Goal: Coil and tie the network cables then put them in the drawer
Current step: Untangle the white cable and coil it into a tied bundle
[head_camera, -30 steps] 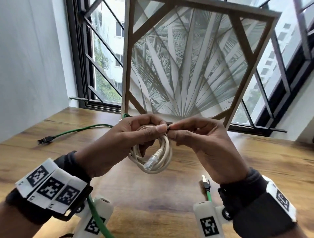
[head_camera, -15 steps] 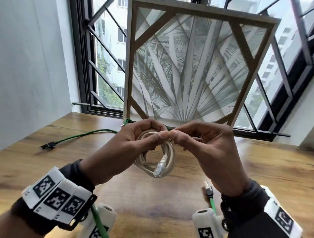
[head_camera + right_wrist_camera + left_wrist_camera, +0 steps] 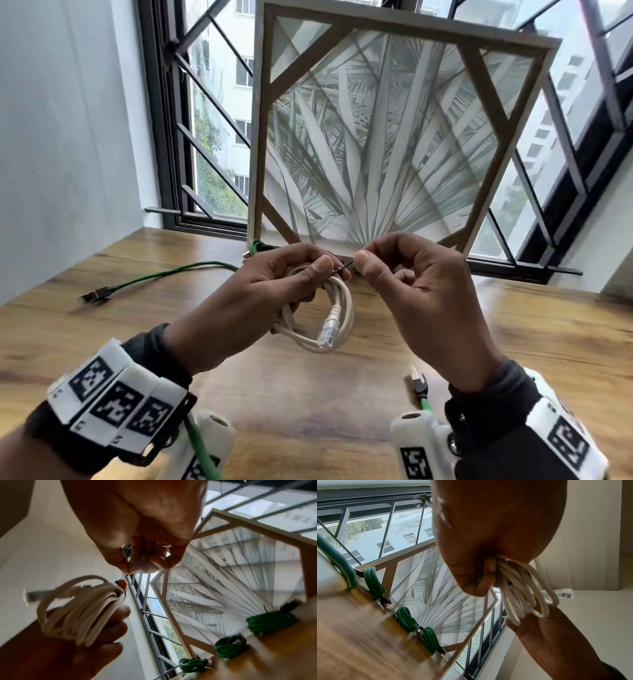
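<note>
Above the wooden counter (image 3: 513,342), left hand (image 3: 260,301) grips the coiled white cable (image 3: 329,318), held clear of the surface. Right hand (image 3: 421,294) pinches a thin dark tie (image 3: 346,266) at the coil's top; half a second ago the fingertips met, now they are apart with the tie stretched between. Likely cinching, knot nearly done. Green coils (image 3: 406,619) sit far along the counter by the framed leaf panel (image 3: 376,137); a loose green cable (image 3: 164,275) trails left. Window beyond; no drawer in view.
</note>
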The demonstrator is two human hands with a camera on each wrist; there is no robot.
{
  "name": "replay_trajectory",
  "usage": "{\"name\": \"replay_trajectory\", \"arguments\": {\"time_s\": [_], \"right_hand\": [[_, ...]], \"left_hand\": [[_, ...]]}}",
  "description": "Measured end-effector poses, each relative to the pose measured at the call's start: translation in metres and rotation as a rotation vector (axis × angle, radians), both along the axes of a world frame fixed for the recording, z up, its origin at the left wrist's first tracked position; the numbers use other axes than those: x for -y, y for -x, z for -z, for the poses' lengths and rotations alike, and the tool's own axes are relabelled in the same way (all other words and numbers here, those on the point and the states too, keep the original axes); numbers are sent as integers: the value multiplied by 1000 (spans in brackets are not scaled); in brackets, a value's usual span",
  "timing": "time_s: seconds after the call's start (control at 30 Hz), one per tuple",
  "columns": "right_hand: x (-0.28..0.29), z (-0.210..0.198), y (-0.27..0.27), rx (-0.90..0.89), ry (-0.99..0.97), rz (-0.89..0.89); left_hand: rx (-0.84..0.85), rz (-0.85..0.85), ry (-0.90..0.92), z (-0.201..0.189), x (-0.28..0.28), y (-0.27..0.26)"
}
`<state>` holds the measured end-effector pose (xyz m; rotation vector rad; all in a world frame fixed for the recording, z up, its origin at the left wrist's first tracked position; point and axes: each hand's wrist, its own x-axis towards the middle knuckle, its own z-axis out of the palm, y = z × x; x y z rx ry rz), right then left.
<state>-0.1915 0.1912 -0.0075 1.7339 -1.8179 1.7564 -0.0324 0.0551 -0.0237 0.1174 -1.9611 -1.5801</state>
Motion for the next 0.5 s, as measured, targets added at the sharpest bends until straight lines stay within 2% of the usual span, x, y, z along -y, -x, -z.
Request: {"name": "replay_trajectory", "arguments": {"time_s": [0.13, 0.33, 0.5], "right_hand": [[1, 2, -3, -172, 25, 136], [9, 13, 1, -264, 7, 261], [7, 11, 1, -188, -9, 187]], "left_hand": [[21, 16, 7, 2, 2, 1], [46, 16, 48, 6, 7, 2], [31, -26, 81, 4, 4, 1]]}}
